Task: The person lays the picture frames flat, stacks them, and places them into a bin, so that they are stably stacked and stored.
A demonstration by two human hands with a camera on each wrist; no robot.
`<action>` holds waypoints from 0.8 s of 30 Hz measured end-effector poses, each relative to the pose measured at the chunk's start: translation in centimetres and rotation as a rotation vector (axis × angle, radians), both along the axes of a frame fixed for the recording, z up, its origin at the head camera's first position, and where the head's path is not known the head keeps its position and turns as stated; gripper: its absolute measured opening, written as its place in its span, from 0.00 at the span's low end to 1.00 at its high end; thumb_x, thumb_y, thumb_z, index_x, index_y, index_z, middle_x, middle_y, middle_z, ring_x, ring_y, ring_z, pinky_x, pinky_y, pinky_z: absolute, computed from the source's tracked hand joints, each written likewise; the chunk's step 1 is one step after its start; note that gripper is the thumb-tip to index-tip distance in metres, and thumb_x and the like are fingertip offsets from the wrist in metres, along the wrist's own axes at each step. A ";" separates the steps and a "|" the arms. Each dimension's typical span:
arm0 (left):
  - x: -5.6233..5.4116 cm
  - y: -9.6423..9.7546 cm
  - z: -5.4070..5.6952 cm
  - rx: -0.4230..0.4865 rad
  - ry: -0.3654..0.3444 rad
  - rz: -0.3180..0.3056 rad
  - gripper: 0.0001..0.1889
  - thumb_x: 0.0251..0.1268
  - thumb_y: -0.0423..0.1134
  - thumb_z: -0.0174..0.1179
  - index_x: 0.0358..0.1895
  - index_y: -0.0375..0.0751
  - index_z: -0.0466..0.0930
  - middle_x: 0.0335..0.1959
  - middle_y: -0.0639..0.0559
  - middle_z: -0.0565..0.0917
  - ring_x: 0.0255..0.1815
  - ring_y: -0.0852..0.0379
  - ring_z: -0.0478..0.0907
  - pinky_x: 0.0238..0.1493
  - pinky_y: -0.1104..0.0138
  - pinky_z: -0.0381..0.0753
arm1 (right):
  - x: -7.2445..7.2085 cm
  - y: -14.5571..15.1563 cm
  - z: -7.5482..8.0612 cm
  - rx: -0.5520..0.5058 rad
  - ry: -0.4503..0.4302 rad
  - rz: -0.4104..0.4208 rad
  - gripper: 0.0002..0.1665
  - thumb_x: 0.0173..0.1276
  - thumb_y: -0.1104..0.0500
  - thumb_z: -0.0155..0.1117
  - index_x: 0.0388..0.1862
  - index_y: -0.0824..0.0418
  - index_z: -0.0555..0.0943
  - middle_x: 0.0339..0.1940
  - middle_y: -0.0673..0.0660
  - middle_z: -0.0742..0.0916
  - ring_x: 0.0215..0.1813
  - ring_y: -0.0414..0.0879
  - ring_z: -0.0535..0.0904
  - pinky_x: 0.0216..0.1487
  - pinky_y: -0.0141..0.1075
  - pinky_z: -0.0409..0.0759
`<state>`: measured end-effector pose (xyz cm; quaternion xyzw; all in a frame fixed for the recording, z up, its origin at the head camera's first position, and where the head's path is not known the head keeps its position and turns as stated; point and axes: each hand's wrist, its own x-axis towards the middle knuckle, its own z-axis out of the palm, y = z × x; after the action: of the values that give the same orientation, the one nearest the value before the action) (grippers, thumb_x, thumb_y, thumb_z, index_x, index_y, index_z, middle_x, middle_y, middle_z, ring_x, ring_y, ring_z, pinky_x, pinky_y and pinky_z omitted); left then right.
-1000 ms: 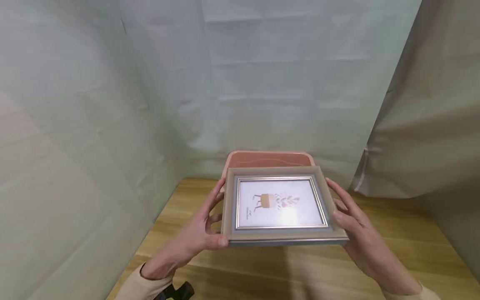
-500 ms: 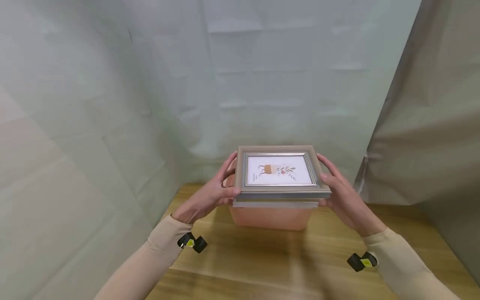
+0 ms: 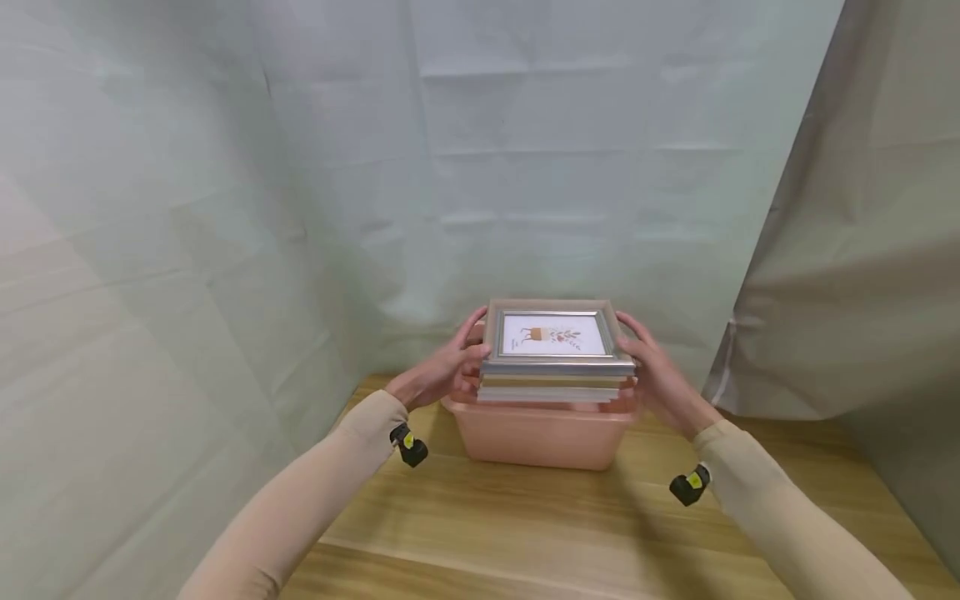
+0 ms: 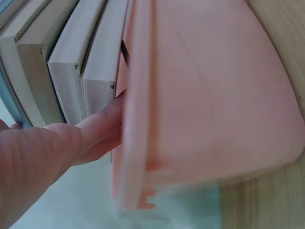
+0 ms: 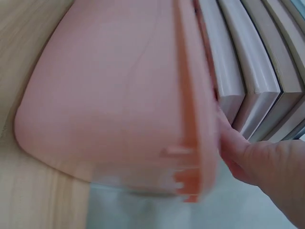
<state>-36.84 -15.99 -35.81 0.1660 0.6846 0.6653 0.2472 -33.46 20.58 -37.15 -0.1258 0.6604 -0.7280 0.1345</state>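
A stack of picture frames [image 3: 551,392] is held level between both hands at the mouth of a pink plastic bin [image 3: 543,437]. The top picture frame [image 3: 555,369] is beige and grey with a silver inner border, around a print of a potted plant. My left hand [image 3: 442,371] grips the stack's left side, thumb by the top frame's near corner. On the opposite side my right hand [image 3: 660,375] holds it the same way. Both wrist views show white and beige frame edges [image 4: 100,90] close to the bin's rim [image 5: 205,124], with fingers reaching under the lowest one.
The bin stands on a wooden table [image 3: 525,533]. Pale cloth [image 3: 540,167] hangs behind it and along the left side, with a darker curtain [image 3: 862,250] at right. Small black cameras [image 3: 408,444] sit on both wrists.
Both hands have carried the stack forward, away from the body, and down to the bin's rim. More of the bin's front and of the lower frames now shows.
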 end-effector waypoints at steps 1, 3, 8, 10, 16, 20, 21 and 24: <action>-0.3 0.1 -0.2 -0.010 -0.018 0.006 0.58 0.70 0.62 0.72 0.88 0.79 0.34 0.57 0.48 0.69 0.35 0.57 0.62 0.36 0.65 0.74 | -0.2 0.0 -0.3 -0.003 -0.020 0.001 0.43 0.89 0.41 0.44 0.92 0.37 0.39 0.73 0.60 0.71 0.56 0.47 0.86 0.54 0.46 0.89; -0.7 0.4 -0.5 -0.030 -0.055 0.026 0.53 0.74 0.55 0.67 0.88 0.81 0.35 0.56 0.47 0.68 0.36 0.56 0.66 0.36 0.64 0.75 | -0.6 -0.1 -0.7 -0.019 -0.050 -0.003 0.40 0.89 0.41 0.43 0.91 0.36 0.40 0.72 0.59 0.70 0.54 0.49 0.87 0.53 0.50 0.89; -1.8 1.2 -1.1 -0.052 -0.129 0.079 0.49 0.74 0.50 0.61 0.86 0.83 0.37 0.71 0.39 0.65 0.35 0.56 0.71 0.32 0.66 0.72 | -1.7 -0.6 -1.1 -0.067 -0.094 -0.017 0.33 0.89 0.48 0.40 0.86 0.37 0.45 0.70 0.55 0.70 0.55 0.49 0.84 0.51 0.47 0.88; -2.2 1.5 -1.3 -0.051 -0.146 0.096 0.49 0.74 0.50 0.62 0.86 0.82 0.37 0.75 0.37 0.62 0.31 0.57 0.66 0.30 0.67 0.69 | -2.2 -1.0 -1.1 -0.072 -0.118 -0.034 0.33 0.87 0.50 0.40 0.84 0.38 0.45 0.70 0.54 0.69 0.57 0.49 0.81 0.51 0.44 0.87; -3.2 1.6 -1.9 -0.049 -0.207 0.107 0.48 0.74 0.48 0.62 0.85 0.79 0.40 0.64 0.40 0.69 0.25 0.59 0.55 0.25 0.69 0.61 | -3.1 -2.3 -1.0 -0.081 -0.229 -0.102 0.32 0.81 0.53 0.39 0.80 0.39 0.51 0.66 0.54 0.70 0.61 0.54 0.73 0.56 0.47 0.81; -3.8 1.5 -2.1 -0.077 -0.248 0.112 0.45 0.74 0.48 0.60 0.84 0.80 0.42 0.52 0.45 0.71 0.24 0.59 0.52 0.26 0.67 0.57 | -3.8 -3.6 -1.6 -0.121 -0.301 -0.156 0.32 0.73 0.57 0.39 0.74 0.38 0.58 0.62 0.51 0.72 0.61 0.53 0.70 0.55 0.49 0.75; -3.9 1.6 -2.1 -0.087 -0.260 0.114 0.45 0.74 0.47 0.59 0.84 0.80 0.42 0.51 0.46 0.71 0.25 0.58 0.55 0.28 0.66 0.57 | -3.9 -4.0 -1.7 -0.135 -0.319 -0.182 0.32 0.71 0.58 0.39 0.73 0.38 0.60 0.62 0.50 0.72 0.60 0.53 0.69 0.54 0.49 0.74; -4.2 2.1 -2.4 -0.091 -0.306 0.096 0.43 0.70 0.44 0.53 0.84 0.74 0.44 0.52 0.48 0.74 0.33 0.55 0.68 0.36 0.62 0.68 | -4.1 -4.8 -2.3 -0.136 -0.382 -0.261 0.30 0.63 0.60 0.39 0.65 0.47 0.63 0.62 0.52 0.73 0.60 0.52 0.70 0.55 0.46 0.74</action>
<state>-41.09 -13.89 -38.24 0.0186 0.6754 0.6623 0.3237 -37.54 15.74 -39.43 0.0917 0.5832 -0.7925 0.1531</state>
